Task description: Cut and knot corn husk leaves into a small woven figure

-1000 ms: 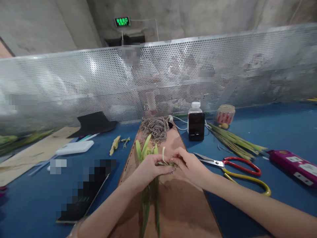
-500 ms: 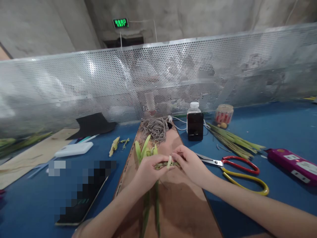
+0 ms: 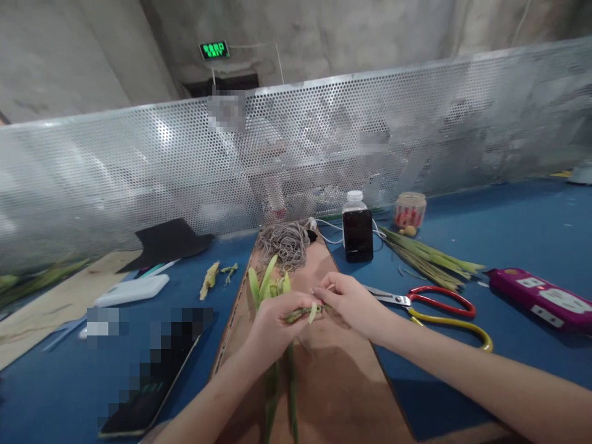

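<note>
Over the brown board (image 3: 337, 382), my left hand (image 3: 280, 314) is closed on a braid of green leaf strips (image 3: 297, 314). A pale strip end (image 3: 313, 312) sticks up between the two hands. My right hand (image 3: 346, 302) pinches at the braid's right end; its fingertips partly hide what they grip. Long green leaves (image 3: 264, 283) lie along the board under my left hand, their tips pointing away and their stems running toward me. A heap of grey cord (image 3: 287, 243) rests at the board's far end.
Scissors (image 3: 402, 300) with red and yellow handles lie right of the board, near a purple power strip (image 3: 541, 299) and a leaf bundle (image 3: 425, 256). A bottle (image 3: 354, 200) stands behind a black device (image 3: 358, 235). Left are a dark tablet-like slab (image 3: 152, 382) and a white case (image 3: 134, 290).
The pale strip between my hands now leans lower and looks shorter. My right fingers have shifted slightly along the braid. The whole view has turned a little to the right.
</note>
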Motion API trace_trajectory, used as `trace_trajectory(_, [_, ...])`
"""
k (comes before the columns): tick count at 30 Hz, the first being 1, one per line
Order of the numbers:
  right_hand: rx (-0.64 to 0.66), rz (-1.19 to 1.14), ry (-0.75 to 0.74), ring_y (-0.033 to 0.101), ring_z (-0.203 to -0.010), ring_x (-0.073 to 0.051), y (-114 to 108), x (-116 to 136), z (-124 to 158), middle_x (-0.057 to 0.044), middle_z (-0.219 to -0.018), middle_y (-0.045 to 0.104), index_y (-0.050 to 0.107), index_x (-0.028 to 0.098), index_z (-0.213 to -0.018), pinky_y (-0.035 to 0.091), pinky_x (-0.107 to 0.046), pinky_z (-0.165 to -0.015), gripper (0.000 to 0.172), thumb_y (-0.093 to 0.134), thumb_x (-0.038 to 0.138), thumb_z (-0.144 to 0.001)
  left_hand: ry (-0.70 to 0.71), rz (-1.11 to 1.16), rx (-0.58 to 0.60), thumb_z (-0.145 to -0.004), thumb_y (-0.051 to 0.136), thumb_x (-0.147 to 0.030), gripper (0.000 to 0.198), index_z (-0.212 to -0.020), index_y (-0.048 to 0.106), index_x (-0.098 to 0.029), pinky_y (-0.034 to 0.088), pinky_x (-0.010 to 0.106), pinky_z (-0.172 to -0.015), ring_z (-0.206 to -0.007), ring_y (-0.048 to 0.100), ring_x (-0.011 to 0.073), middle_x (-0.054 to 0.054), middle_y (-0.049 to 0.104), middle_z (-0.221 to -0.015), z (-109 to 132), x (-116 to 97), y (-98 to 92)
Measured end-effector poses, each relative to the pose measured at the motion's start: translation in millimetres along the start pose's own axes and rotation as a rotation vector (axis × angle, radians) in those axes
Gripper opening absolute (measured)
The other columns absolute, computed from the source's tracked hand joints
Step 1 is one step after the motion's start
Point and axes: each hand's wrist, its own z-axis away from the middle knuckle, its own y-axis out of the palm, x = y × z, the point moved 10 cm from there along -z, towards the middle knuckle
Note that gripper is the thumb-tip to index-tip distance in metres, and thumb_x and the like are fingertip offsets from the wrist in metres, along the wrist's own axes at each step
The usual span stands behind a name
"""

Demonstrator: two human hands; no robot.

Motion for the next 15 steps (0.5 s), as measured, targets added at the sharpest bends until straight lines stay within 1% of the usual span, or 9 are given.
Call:
trace_trajectory(5, [0.004, 0.011, -0.017, 0.025, -0.031, -0.004, -0.5, 3.8, 0.2, 0.012, -0.037, 0.031, 0.038, 0.019, -0.067, 0.019, -0.017, -0.034, 0.017, 0.043, 0.024, -0.082, -0.172, 0.086, 0.021, -0.067, 0.064, -0.022, 0.01, -0.075, 0.067, -0.016, 0.045, 0.025, -0.066, -0.07, 0.061, 0.0182, 0.004, 0.069, -0.075, -0.6, 14.1, 3.3])
trace_trajectory(9, [0.029, 0.037, -0.047, 0.026, -0.031, -0.005, -1.0, 4.1, -5.1, 0.011, -0.038, 0.032, 0.041, 0.019, -0.068, 0.021, -0.017, -0.033, 0.015, 0.043, 0.023, -0.082, -0.342, 0.294, 0.014, -0.063, 0.067, -0.023, 0.011, -0.073, 0.067, -0.017, 0.043, 0.025, -0.066, -0.07, 0.058, 0.0176, 0.003, 0.067, -0.074, 2.7, 34.7, 9.7])
trace_trajectory(12, [0.0, 0.064, -0.085, 0.029, -0.034, -0.006, -7.3, 5.2, -12.2, 0.01, -0.043, 0.034, 0.045, 0.018, -0.079, 0.025, -0.018, -0.035, 0.011, 0.041, 0.027, -0.084, -0.473, 0.494, 0.021, -0.061, 0.07, -0.024, 0.016, -0.074, 0.067, -0.016, 0.041, 0.024, -0.063, -0.064, 0.055, 0.0145, 0.002, 0.064, -0.07, 8.4, 50.8, 21.8])
trace_trajectory(13, [-0.031, 0.082, -0.11, 0.031, -0.036, -0.007, -11.7, 7.4, -14.1, 0.01, -0.045, 0.035, 0.046, 0.017, -0.085, 0.027, -0.019, -0.038, 0.012, 0.042, 0.028, -0.084, -0.509, 0.567, 0.028, -0.061, 0.071, -0.025, 0.017, -0.075, 0.067, -0.016, 0.041, 0.024, -0.063, -0.063, 0.055, 0.0136, 0.002, 0.064, -0.07, 10.4, 54.4, 26.8])
trace_trajectory(15, [-0.117, 0.18, -0.202, 0.038, -0.042, -0.009, -21.7, 17.2, -15.6, 0.008, -0.049, 0.039, 0.046, 0.017, -0.097, 0.031, -0.021, -0.044, 0.019, 0.043, 0.031, -0.084, -0.562, 0.721, 0.056, -0.061, 0.071, -0.024, 0.016, -0.074, 0.067, -0.015, 0.041, 0.024, -0.064, -0.063, 0.054, 0.0126, 0.002, 0.063, -0.068, 13.1, 56.9, 37.4])
